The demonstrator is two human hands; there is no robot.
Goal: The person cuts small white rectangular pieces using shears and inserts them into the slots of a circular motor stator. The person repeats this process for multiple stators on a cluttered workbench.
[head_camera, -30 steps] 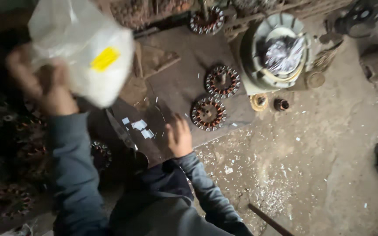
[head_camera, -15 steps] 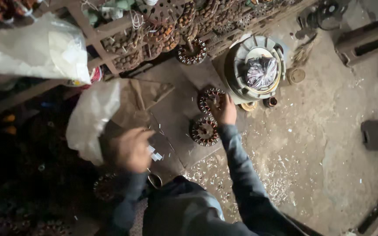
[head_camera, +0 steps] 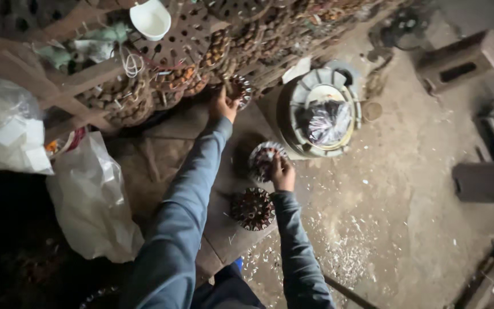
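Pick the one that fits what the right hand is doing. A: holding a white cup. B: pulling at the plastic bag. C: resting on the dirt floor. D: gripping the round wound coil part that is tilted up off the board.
D: the right hand grips the rim of the tilted round coil part, lifted on edge above the board.

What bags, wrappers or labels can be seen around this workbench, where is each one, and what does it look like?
Clear plastic bag: far left, bulging, whitish, with pale paper slips inside.
Second plastic bag: lower left beside the bench, hanging limp, milky white.
Crinkled plastic wrap: inside the round pale metal housing right of the hands, shiny, dark and silver.
No signs or screens show.
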